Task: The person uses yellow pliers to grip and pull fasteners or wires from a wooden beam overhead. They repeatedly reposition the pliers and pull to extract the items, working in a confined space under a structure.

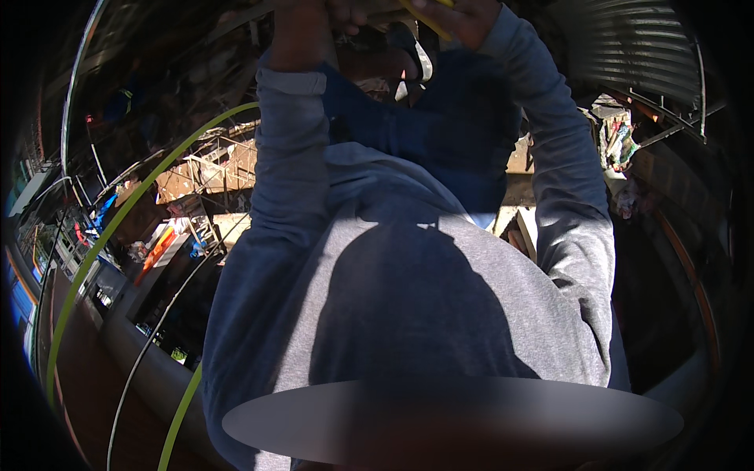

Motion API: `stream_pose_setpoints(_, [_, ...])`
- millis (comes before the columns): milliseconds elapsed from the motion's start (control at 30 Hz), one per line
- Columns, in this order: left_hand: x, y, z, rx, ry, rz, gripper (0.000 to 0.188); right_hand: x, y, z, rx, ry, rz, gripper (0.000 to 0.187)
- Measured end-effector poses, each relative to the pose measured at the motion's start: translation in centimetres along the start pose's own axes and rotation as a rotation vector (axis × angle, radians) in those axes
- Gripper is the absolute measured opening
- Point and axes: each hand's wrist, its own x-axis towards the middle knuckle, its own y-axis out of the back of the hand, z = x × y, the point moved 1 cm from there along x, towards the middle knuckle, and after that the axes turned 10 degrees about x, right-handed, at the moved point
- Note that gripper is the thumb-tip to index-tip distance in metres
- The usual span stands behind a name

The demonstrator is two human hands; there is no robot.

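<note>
My right hand [469,22] is at the top edge, closed around a yellow tool-like piece [426,17]. A slanting yellow length of it shows beside the fingers; the upper part is cut off, so its kind is unclear. To the left, my left hand [344,14] also reaches the top edge, with its fingers curled. What those fingers grip, if anything, lies in shadow and outside the picture. Both forearms, in grey sleeves, stretch forward past my dark blue trousers [440,129]. A dark shoe [416,55] shows between the hands.
A yellow-green hose or strip [145,188] arcs along the left, with a thin dark cable [161,322] near it. Wooden boards [208,173] and scattered scrap lie beyond my left arm. Corrugated metal sheeting [632,51] stands at the upper right, above bright debris [616,141].
</note>
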Motion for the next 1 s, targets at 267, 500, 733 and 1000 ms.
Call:
stream_pose_setpoints(267, [-0.1, -4.4, -1.4, 0.527, -0.257, 0.253, 0.028, 3.7, -0.1, 3.3, 0.12, 0.29, 0.075, 0.028])
stream_pose_setpoints(500, [-0.5, -6.0, -0.4, 0.322, -0.158, 0.341, 0.031, 5.2, 1.7, 3.2, -0.051, 0.194, -0.029, 0.027])
stream_pose_setpoints(733, [0.7, -4.4, -0.6, 0.206, -0.235, 0.354, 0.033, 7.3, -1.4, 8.3, 0.38, 0.117, -0.019, 0.037])
stream_pose_setpoints(1000, [1.2, -4.7, -0.7, 0.3, -0.231, 0.42, 0.031, 5.6, -1.2, 5.1, -0.123, 0.269, 0.192, 0.039])
